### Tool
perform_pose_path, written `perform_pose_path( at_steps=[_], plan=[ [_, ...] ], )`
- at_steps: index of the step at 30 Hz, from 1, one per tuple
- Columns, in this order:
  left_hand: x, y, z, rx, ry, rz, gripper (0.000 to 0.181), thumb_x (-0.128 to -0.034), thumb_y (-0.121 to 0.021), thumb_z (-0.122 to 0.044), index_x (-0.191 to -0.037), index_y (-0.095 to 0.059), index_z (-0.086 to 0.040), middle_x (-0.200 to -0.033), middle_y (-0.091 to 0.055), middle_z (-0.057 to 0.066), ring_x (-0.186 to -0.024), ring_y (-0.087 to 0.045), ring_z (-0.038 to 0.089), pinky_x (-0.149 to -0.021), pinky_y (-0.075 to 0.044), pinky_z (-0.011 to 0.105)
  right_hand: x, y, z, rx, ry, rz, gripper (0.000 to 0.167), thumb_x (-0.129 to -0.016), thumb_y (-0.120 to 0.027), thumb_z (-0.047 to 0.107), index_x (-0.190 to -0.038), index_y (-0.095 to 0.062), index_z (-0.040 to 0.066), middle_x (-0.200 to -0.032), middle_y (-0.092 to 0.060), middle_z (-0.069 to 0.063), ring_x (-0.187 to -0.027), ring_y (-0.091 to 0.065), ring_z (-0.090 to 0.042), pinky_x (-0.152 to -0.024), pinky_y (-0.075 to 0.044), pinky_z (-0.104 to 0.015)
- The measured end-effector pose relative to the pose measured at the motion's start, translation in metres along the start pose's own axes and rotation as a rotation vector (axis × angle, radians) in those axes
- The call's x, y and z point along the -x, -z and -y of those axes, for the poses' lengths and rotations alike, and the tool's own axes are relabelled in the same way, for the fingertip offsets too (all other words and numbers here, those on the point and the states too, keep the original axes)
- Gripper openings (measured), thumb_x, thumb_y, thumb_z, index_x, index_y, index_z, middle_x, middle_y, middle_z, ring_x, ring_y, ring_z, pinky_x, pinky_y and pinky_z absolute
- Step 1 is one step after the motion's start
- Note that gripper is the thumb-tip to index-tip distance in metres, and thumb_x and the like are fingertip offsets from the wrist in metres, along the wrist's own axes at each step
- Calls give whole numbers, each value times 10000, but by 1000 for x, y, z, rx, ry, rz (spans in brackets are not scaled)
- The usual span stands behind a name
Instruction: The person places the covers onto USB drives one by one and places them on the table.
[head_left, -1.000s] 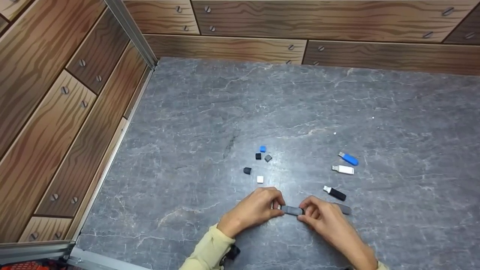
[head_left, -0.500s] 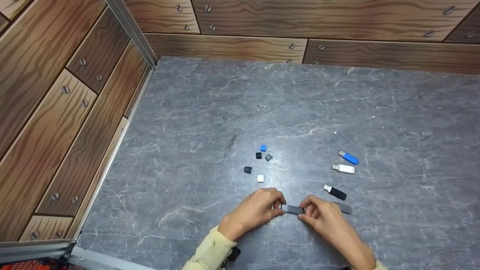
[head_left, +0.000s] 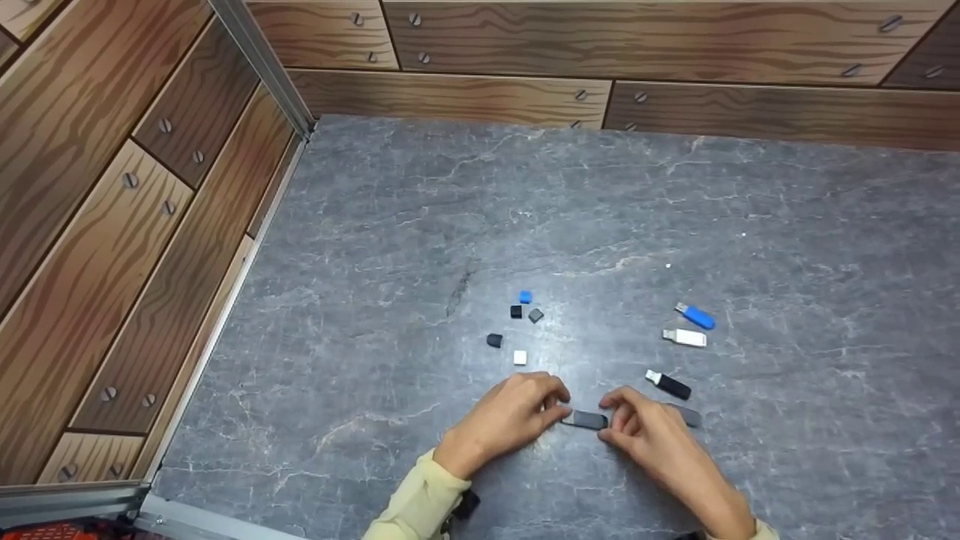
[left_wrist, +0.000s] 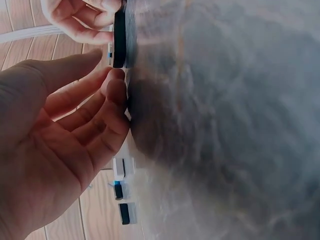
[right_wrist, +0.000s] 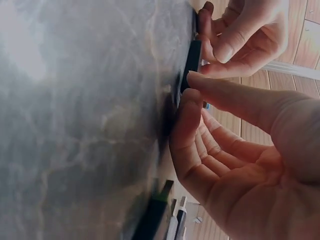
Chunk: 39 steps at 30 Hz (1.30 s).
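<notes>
A gray memory stick [head_left: 589,420] lies between your two hands, low on the gray worktop [head_left: 390,285], well away from its far edge and its left edge. It appears to rest flat, its long axis running left to right, close to parallel with the far edge, the right end slightly nearer you.

Your left hand [head_left: 504,417] is at the stick's left end, with the grip loosely parted: in the left wrist view, thumb and fingers stand apart with nothing between them. The fingertips come right up to that end; whether they touch, you cannot tell.

Your right hand [head_left: 651,439] faces the other end, its grip spread wider than the stick, index finger on the far side and thumb on the near side. It seems to have hold of nothing. Of the two, the left looks marginally nearer.

Beyond your left hand sit five small caps: blue [head_left: 525,297], black [head_left: 516,312], gray [head_left: 535,315], a rounded dark one [head_left: 494,340] and white [head_left: 520,358]. Beyond your right lie a blue stick [head_left: 696,316], a white stick [head_left: 685,337] and a black stick [head_left: 670,385]; a second gray stick [head_left: 685,415] is partly covered by that hand.
</notes>
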<state>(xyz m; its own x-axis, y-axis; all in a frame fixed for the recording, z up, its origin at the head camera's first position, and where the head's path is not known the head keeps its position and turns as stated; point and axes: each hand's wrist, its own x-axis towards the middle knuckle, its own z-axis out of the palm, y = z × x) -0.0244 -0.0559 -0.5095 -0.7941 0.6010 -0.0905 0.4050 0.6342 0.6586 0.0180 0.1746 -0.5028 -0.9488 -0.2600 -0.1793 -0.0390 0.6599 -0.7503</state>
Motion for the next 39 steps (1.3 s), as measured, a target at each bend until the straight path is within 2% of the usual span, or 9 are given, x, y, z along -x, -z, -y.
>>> perform_pose_path(
  at_steps=[5, 10, 15, 20, 23, 28, 31, 35, 39],
  plan=[
    [-7, 10, 4, 20, -11, -33, 172, -1036, -677, -215, -1123, -770, -100, -993, -791, 10, -836, -690, 34, -784, -556, 113, 0, 9, 2, 4, -40, -27, 241, -889, -838, 97, -1096, -716, 76, -784, -699, 42, -648, -601, 25, -626, -535, -203],
    [-11, 22, 8, 10, -12, -59, 171, -1041, -669, -196, -1127, -766, -85, -1019, -798, 34, -873, -726, 87, -810, -576, 140, 0, 13, 1, -57, -74, -55, 194, -892, -828, 69, -1062, -736, 64, -811, -711, 0, -675, -595, 20, -644, -558, -197],
    [-16, 34, 13, -9, -17, -92, 172, -1045, -663, -184, -1130, -765, -75, -1046, -803, 51, -903, -749, 131, -819, -590, 157, 1, 16, 0, -129, -166, -74, 161, -917, -803, 66, -1069, -750, 57, -827, -724, -32, -653, -608, -25, -611, -536, -193],
    [-24, 46, 24, -24, 7, -132, 171, -1036, -668, -159, -1146, -759, -66, -1092, -790, 69, -966, -750, 175, -864, -610, 205, 2, 21, -3, -172, -247, -70, 138, -967, -757, 90, -1094, -735, 40, -848, -735, -67, -628, -643, -95, -572, -532, -215],
    [-30, 51, 32, -32, 28, -160, 168, -1027, -674, -139, -1149, -759, -62, -1117, -775, 77, -1005, -744, 195, -902, -620, 254, 4, 24, -6, -168, -260, -78, 112, -983, -742, 106, -1070, -737, 35, -863, -736, -74, -637, -647, -92, -581, -545, -218],
    [-40, 57, 40, -41, 55, -185, 177, -1019, -683, -127, -1158, -764, -52, -1057, -742, 71, -922, -712, 181, -823, -619, 274, 8, 29, -12, -126, -258, -95, 109, -992, -740, 136, -1044, -749, 41, -867, -734, -59, -637, -614, -52, -586, -528, -206],
    [-46, 60, 44, -61, 74, -184, 186, -1011, -698, -133, -1174, -765, -73, -1013, -712, 51, -855, -655, 140, -764, -591, 269, 10, 32, -16, -73, -273, -98, 128, -991, -751, 182, -1050, -762, 69, -866, -730, -32, -656, -592, -25, -607, -500, -195],
    [-53, 63, 48, -76, 81, -155, 214, -1002, -705, -124, -1205, -759, -83, -996, -686, 49, -832, -593, 118, -752, -569, 276, 13, 37, -22, -41, -291, -100, 154, -991, -755, 214, -1070, -770, 83, -866, -731, -11, -674, -583, -13, -633, -485, -191],
    [-60, 66, 52, -105, 80, -119, 247, -1001, -710, -128, -1242, -753, -100, -1040, -680, 48, -890, -634, 144, -799, -598, 315, 16, 40, -27, -43, -285, -132, 155, -980, -768, 213, -1071, -775, 87, -825, -719, 7, -644, -563, -4, -611, -472, -192]
  ],
)
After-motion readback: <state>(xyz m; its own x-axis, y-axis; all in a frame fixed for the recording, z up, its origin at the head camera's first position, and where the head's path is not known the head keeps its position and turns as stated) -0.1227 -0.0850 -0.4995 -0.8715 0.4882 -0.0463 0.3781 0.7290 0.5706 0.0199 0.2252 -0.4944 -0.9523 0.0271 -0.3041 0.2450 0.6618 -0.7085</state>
